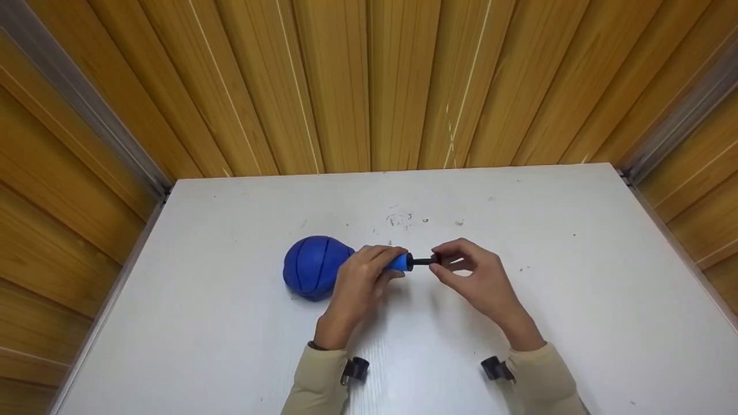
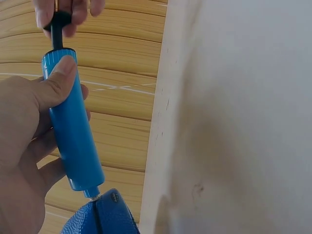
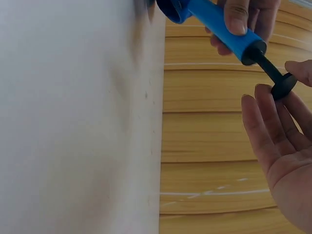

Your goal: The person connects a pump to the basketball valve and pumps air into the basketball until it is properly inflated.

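A blue hand pump (image 2: pixel 75 126) with a black plunger rod joins a blue ball (image 1: pixel 314 266) through a short metal tip, visible in the left wrist view. The ball is partly deflated, with dark seams and a sagging outline. My left hand (image 1: pixel 358 281) grips the pump barrel, its thumb lying along the side near the collar. At the other end, my right hand (image 1: pixel 478 278) pinches the black plunger handle (image 3: pixel 283 87) between thumb and fingers. A stretch of the rod shows between collar and handle. In the head view the left hand hides most of the barrel.
The white table (image 1: pixel 202 323) carries small dark scuff marks near its middle. Yellow wood-patterned panels (image 1: pixel 398 86) rise behind it and at both sides. A black wrist camera (image 1: pixel 356 369) sits at the left sleeve, another (image 1: pixel 494 368) at the right.
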{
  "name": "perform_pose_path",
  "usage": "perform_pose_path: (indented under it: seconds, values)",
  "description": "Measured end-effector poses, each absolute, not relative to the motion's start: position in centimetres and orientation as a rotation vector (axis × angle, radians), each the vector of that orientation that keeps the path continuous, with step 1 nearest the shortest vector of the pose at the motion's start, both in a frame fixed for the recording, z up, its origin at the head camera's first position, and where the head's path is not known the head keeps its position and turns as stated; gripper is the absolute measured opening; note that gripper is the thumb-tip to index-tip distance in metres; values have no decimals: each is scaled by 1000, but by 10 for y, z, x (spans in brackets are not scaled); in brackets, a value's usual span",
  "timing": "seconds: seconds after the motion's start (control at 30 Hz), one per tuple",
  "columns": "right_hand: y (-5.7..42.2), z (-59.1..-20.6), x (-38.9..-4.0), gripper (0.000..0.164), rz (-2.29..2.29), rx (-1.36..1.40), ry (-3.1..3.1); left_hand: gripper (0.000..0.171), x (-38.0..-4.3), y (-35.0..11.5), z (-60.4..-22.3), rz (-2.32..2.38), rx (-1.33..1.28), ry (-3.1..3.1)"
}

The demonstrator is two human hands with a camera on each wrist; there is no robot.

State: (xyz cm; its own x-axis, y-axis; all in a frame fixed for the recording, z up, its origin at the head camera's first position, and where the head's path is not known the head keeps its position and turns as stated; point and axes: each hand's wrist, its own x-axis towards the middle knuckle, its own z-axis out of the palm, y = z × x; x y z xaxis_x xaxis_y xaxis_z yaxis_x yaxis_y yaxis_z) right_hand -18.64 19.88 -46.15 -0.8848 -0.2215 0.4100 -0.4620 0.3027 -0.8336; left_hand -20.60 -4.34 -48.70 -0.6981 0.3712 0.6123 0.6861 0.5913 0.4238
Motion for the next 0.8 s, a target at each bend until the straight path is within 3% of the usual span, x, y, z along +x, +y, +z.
perform_pose_path:
  seconds: [0.4,0.8]
  values:
    - [247,-426,-177,29,1560,533,-2301,35,-206,-43,-480,-983,-810,-2345]
    - [225,-440,-182,24,1691,393,-2351,35,-205,-35,-481,-814,-808,-2361]
